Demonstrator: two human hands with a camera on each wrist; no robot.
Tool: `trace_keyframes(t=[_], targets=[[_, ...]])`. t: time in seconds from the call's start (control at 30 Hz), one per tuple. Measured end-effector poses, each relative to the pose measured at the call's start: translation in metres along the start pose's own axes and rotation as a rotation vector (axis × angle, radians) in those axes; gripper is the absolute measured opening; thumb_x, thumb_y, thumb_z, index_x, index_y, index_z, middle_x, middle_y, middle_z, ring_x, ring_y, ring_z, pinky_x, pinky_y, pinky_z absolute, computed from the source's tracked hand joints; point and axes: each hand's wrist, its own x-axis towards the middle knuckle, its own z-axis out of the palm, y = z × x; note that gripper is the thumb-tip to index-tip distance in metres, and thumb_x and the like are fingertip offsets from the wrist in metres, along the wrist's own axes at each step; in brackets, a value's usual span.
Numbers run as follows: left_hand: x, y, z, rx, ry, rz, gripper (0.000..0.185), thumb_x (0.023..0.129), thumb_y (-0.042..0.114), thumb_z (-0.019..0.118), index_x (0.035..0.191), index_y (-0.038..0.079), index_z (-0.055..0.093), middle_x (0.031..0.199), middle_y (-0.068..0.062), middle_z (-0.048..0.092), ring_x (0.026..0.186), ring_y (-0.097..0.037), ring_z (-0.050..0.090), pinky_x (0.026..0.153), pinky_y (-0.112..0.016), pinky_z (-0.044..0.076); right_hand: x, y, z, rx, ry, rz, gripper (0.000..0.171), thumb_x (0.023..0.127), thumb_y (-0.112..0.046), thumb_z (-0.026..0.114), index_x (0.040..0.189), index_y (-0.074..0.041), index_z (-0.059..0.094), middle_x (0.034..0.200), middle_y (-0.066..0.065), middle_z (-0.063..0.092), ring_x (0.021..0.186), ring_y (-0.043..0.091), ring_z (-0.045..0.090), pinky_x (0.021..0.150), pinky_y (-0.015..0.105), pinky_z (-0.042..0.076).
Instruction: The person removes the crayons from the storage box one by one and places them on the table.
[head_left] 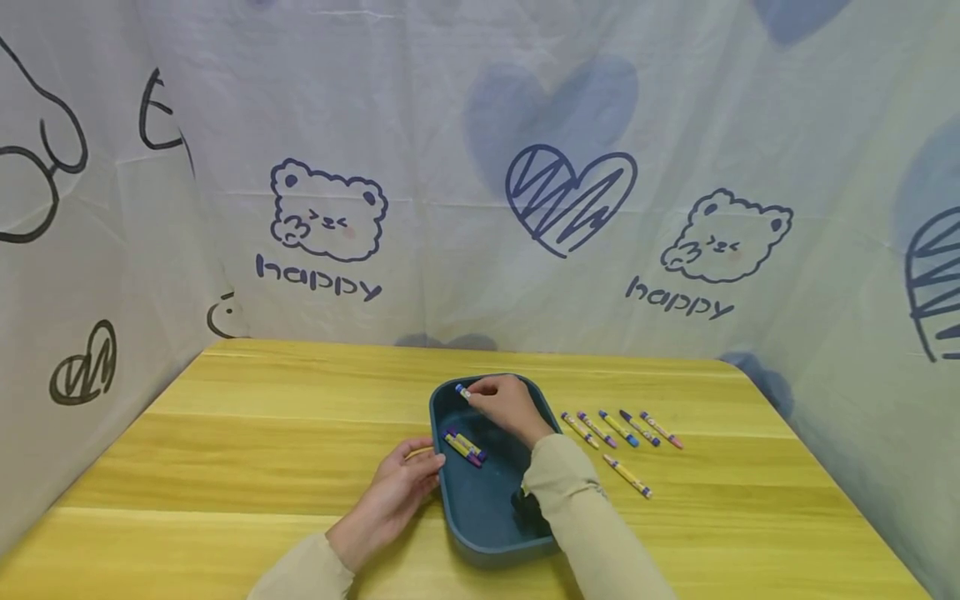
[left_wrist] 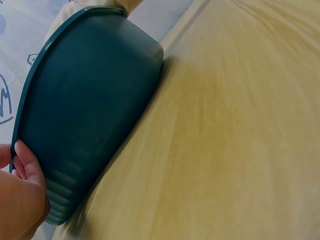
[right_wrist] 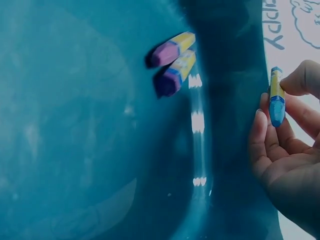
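Blue at its tip, a crayon is pinched in the right hand at the far-left corner of the bin, whose left edge the left hand grips. Two purple crayons already lie inside, while six others appear left towards the tabletop's right edge. The right sleeve hides part of the bin, and a dark shape beneath it is unclear.

"happy" 2 times, on white cloth backdrop
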Motion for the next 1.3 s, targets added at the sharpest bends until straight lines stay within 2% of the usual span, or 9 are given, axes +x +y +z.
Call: trace_keyframes(t=[0.27, 0.57, 0.83, 1.0, 1.3], targets=[[-0.003, -0.002, 0.001, -0.001, -0.015, -0.005, 0.034, 0.091, -0.006, 0.054, 0.122, -0.006, 0.040, 0.089, -0.003, 0.059, 0.079, -0.011, 0.057, 0.073, -0.022, 0.049, -0.003, -0.016, -0.020, 0.080, 0.000, -0.002, 0.020, 0.090, -0.014, 0.065, 0.105, -0.005, 0.073, 0.102, 0.007, 0.069, 0.089, 0.021, 0.062, 0.074, 0.035, 0.052], [-0.002, -0.002, 0.002, -0.008, -0.015, 0.007, 0.030, 0.090, -0.007, 0.054, 0.118, -0.004, 0.042, 0.088, -0.002, 0.058, 0.077, -0.010, 0.057, 0.072, -0.022, 0.049, -0.013, -0.041, -0.060, -0.019, -0.030, -0.094, 0.020, 0.090, -0.013, 0.065, 0.105, -0.003, 0.072, 0.100, 0.007, 0.068, 0.088, 0.022, 0.062, 0.076, 0.036, 0.053], [-0.001, -0.001, -0.002, -0.010, -0.011, 0.003, 0.030, 0.090, -0.007, 0.055, 0.117, -0.004, 0.043, 0.087, -0.002, 0.059, 0.076, -0.010, 0.057, 0.072, -0.022, 0.049, -0.031, -0.032, -0.076, -0.063, -0.069, -0.114, 0.020, 0.088, -0.011, 0.064, 0.104, -0.003, 0.073, 0.099, 0.006, 0.068, 0.088, 0.020, 0.061, 0.077, 0.036, 0.052], [-0.001, -0.001, -0.002, -0.007, -0.007, 0.005, 0.031, 0.090, -0.007, 0.054, 0.119, -0.005, 0.041, 0.089, -0.003, 0.059, 0.077, -0.010, 0.057, 0.072, -0.022, 0.049, -0.042, -0.027, -0.082, -0.073, -0.060, -0.122, 0.020, 0.089, -0.011, 0.063, 0.105, -0.005, 0.072, 0.099, 0.004, 0.068, 0.088, 0.019, 0.061, 0.075, 0.036, 0.052], [0.000, -0.001, -0.004, 0.001, -0.014, 0.008, 0.035, 0.090, -0.006, 0.056, 0.121, -0.007, 0.040, 0.090, -0.006, 0.059, 0.080, -0.012, 0.057, 0.073, -0.022, 0.049, -0.064, -0.021, -0.090, -0.110, -0.060, -0.176, 0.019, 0.089, -0.008, 0.064, 0.105, -0.003, 0.072, 0.089, 0.000, 0.066, 0.079, 0.015, 0.060, 0.068, 0.033, 0.051]])
